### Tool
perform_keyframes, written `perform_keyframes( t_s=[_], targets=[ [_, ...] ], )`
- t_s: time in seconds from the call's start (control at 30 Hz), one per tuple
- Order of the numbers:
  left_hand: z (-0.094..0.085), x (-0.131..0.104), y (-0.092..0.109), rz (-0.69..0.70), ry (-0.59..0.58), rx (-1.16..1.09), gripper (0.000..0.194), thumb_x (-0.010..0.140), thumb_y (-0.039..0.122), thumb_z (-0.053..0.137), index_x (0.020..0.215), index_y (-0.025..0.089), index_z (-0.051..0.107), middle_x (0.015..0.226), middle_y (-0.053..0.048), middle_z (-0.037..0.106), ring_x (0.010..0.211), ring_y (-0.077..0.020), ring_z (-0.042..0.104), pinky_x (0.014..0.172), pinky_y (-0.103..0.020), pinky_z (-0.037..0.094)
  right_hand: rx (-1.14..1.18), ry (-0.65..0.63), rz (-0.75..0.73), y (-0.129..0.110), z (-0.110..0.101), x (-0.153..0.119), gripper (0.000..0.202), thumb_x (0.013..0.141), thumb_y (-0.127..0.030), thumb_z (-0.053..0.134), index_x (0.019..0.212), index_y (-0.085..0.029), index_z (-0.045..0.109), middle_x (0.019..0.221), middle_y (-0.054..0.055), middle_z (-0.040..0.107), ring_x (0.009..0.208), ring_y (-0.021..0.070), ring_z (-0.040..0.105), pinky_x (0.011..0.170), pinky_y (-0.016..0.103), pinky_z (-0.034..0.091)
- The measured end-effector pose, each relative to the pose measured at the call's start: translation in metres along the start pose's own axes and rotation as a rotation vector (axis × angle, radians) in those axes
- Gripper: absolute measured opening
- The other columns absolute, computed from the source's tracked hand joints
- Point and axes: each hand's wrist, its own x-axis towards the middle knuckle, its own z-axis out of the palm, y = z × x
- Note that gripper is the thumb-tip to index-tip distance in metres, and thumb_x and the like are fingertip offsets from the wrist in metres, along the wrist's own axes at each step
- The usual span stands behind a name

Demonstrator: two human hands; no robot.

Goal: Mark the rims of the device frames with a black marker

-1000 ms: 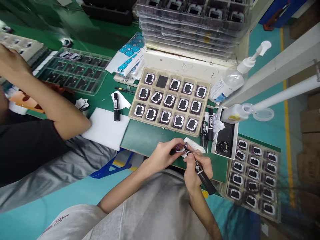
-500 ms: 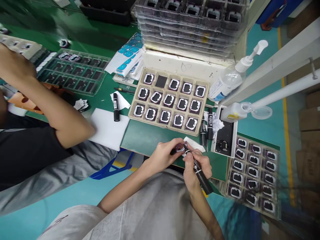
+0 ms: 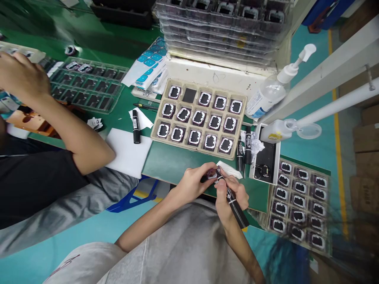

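Observation:
My left hand (image 3: 193,183) pinches a small purplish rounded frame (image 3: 212,173) just off the table's front edge. In my right hand (image 3: 229,196) is a thick black marker pen (image 3: 237,211), held like a pencil. Its tip meets the frame's rim, or comes very close; fingers hide the exact contact. Behind both hands lies a folded white tissue (image 3: 229,169). Beyond them, a beige tray (image 3: 194,152) carries similar frames with white rims in its compartments; one back-row compartment shows only its dark bottom.
Two capped markers (image 3: 248,148) lie by a white box (image 3: 277,167). A pump bottle (image 3: 268,96) stands behind. Another filled tray (image 3: 291,236) is at the right, stacked trays (image 3: 222,37) at the back. A co-worker's arm (image 3: 74,130) reaches over the left side.
My hands keep the same hold, with the marker still at the frame. The co-worker's hand at the left has shifted slightly. The whole view has drifted a little.

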Motion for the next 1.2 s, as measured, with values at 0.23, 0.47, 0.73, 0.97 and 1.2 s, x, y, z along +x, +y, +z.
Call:
perform_keyframes(
  t_s=[0.23,0.47,0.73,0.97,1.2],
  targets=[
    [-0.001,0.000,0.002,0.002,0.005,0.026,0.027,0.106,0.025,0.077,0.133,0.024,0.070,0.111,-0.004,0.088,0.090,-0.0169,0.084,0.084,-0.022,0.063,-0.023,0.011,0.004,-0.003,0.000,0.000,0.013,0.092,-0.022,0.082,0.102,-0.026,0.075,0.092,0.003,0.088,0.086,0.0255,0.089,0.075,0.038,0.074],
    [0.000,0.001,0.000,-0.040,0.001,0.012,0.030,0.104,0.027,0.080,0.133,0.025,0.071,0.109,-0.002,0.088,0.090,-0.0172,0.085,0.084,-0.022,0.064,-0.011,0.010,-0.018,-0.001,0.001,0.001,0.016,0.092,-0.018,0.081,0.103,-0.026,0.073,0.093,0.002,0.086,0.087,0.0235,0.088,0.076,0.036,0.074],
    [-0.002,0.004,0.000,-0.118,-0.006,-0.193,0.037,0.097,0.025,0.085,0.132,0.025,0.070,0.111,-0.002,0.088,0.098,-0.0188,0.087,0.095,-0.027,0.070,0.022,0.001,0.013,0.006,-0.001,-0.005,0.016,0.092,-0.020,0.082,0.104,-0.026,0.074,0.091,0.001,0.084,0.084,0.0225,0.086,0.077,0.037,0.074],
    [-0.001,0.005,-0.001,-0.146,-0.004,-0.270,0.038,0.094,0.030,0.088,0.129,0.031,0.072,0.110,-0.003,0.088,0.095,-0.0237,0.088,0.095,-0.039,0.076,0.037,0.002,0.076,0.010,-0.002,-0.010,0.012,0.093,-0.028,0.083,0.102,-0.025,0.075,0.086,0.001,0.082,0.080,0.0245,0.085,0.075,0.040,0.073],
    [-0.002,0.003,-0.001,-0.077,0.011,-0.162,0.038,0.098,0.028,0.085,0.133,0.033,0.072,0.113,-0.002,0.089,0.097,-0.0223,0.088,0.090,-0.032,0.074,0.067,-0.007,0.075,0.004,0.000,-0.005,0.012,0.092,-0.022,0.083,0.101,-0.025,0.075,0.078,-0.001,0.080,0.081,0.0236,0.086,0.079,0.038,0.073]
  ],
)
